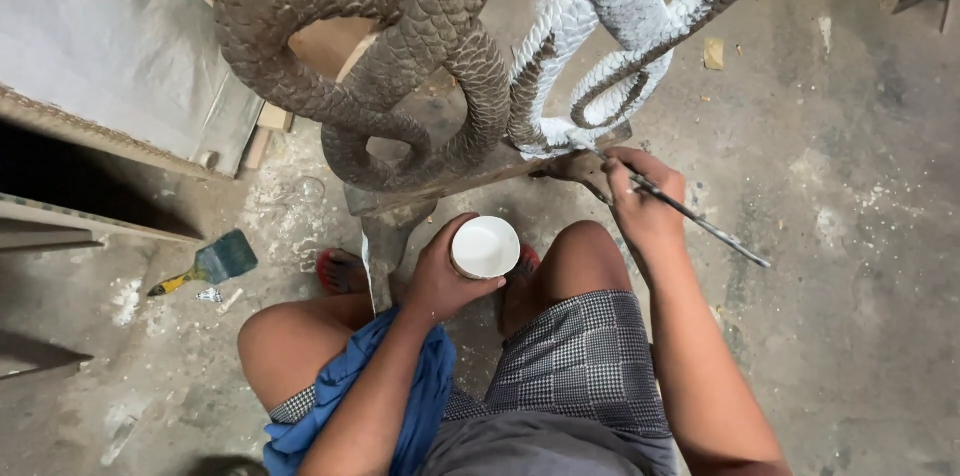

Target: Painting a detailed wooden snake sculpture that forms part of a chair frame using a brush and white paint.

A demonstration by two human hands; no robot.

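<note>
Left hand (440,276) closed around small white paint cup (485,247), above knees. Right hand (645,201) gripped thin brush (690,213), tip against white-painted scaled sculpture (560,86) at its base edge.

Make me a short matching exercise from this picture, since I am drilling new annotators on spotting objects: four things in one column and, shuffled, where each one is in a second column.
Things:
1. small cup of white paint
2. thin paintbrush
3. wide flat brush
4. blue cloth

Places:
A. lying on the concrete floor
B. draped over the person's lap
C. held in the left hand
D. held in the right hand, tip at the white-painted part of the scaled snake sculpture

Pairs: 1-C, 2-D, 3-A, 4-B
</note>
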